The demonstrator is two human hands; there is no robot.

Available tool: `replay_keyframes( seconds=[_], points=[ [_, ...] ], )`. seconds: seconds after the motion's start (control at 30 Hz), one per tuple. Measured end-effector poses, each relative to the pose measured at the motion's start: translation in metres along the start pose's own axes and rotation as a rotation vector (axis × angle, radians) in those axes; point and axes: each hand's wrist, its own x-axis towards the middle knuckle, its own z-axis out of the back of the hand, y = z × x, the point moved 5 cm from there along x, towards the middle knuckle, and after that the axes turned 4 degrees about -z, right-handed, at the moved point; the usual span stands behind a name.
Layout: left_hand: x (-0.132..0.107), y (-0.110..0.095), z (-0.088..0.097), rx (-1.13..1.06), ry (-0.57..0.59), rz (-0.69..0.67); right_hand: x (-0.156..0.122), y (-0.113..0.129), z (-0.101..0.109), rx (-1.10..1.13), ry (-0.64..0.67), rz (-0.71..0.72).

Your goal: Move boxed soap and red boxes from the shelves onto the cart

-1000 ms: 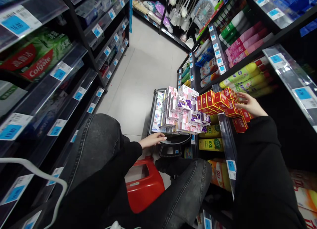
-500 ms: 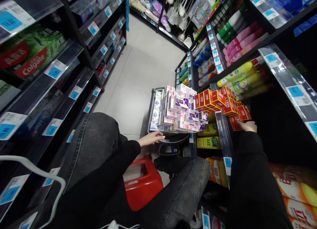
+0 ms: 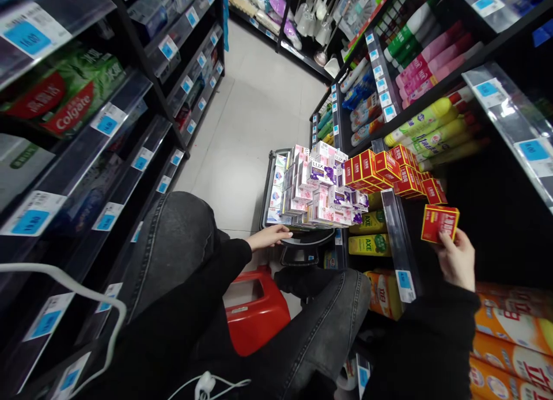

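My right hand [image 3: 458, 259] pinches a small red soap box [image 3: 439, 222] with yellow edges, just in front of the right-hand shelf. Beyond it, more red soap boxes [image 3: 400, 172] sit in stacked rows on the shelf and at the cart's edge. My left hand [image 3: 270, 237], fingers stretched out, rests at the near rim of a black cart [image 3: 307, 238]. Piled high on that cart are white, pink and purple LUX soap boxes [image 3: 322, 172]. A column of white boxes [image 3: 276, 195] lines its left side.
A red plastic stool [image 3: 257, 316] is between my legs. Yellow AXE bottles [image 3: 369, 244] and orange bottles [image 3: 512, 325] fill lower right shelves. Colgate boxes [image 3: 69, 109] are on the left shelf. A white cable [image 3: 114, 308] hangs at lower left. Grey floor [image 3: 254, 89] runs ahead.
My right hand has drawn back toward me from the red stack, with one red soap box now held apart from the others. My left hand stays at the cart rim.
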Motion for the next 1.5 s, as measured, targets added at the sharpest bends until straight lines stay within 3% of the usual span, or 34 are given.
replay_keyframes(
  seconds=[0.1, 0.23, 0.3, 0.37, 0.47, 0.57, 0.7, 0.83, 1.07, 1.17, 1.27, 1.37, 1.5],
  points=[
    [0.001, 0.001, -0.001, 0.015, 0.002, 0.012, -0.065, 0.003, -0.036, 0.613, 0.227, -0.257],
    [0.002, 0.002, 0.000, 0.031, -0.008, 0.031, -0.140, 0.007, -0.117, 1.110, 0.495, -0.691],
    [0.002, 0.002, 0.002, 0.042, -0.014, 0.033, -0.167, 0.014, -0.151, 1.387, 0.653, -0.808],
    [0.001, 0.002, 0.003, 0.047, -0.016, 0.033, -0.186, 0.023, -0.170, 1.661, 0.769, -0.798],
    [0.001, 0.002, 0.003, 0.050, -0.020, 0.034, -0.206, 0.040, -0.176, 1.993, 0.877, -0.628],
    [0.003, 0.003, 0.003, 0.061, -0.032, 0.040, -0.221, 0.058, -0.177, 2.081, 0.926, -0.526],
    [0.003, 0.002, 0.002, 0.067, -0.027, 0.033, -0.226, 0.062, -0.177, 1.849, 0.650, -0.552],
    [0.001, 0.000, 0.002, 0.070, -0.022, 0.024, -0.214, 0.044, -0.163, 1.621, 0.435, -0.537],
    [0.005, 0.007, 0.002, 0.074, -0.045, 0.043, -0.184, 0.002, -0.149, 1.320, 0.286, -0.675],
    [0.008, 0.012, 0.002, 0.086, -0.050, 0.051, -0.181, -0.017, -0.152, 1.035, 0.198, -0.755],
    [0.008, 0.013, 0.003, 0.096, -0.054, 0.063, -0.185, -0.029, -0.144, 0.473, 0.038, -0.646],
    [0.005, 0.012, 0.001, 0.074, -0.021, 0.060, -0.196, -0.021, -0.134, -0.023, -0.103, -0.392],
    [-0.009, 0.011, -0.032, -0.085, 0.210, -0.014, -0.229, -0.014, -0.155, -0.285, 0.058, -0.270]
  ],
)
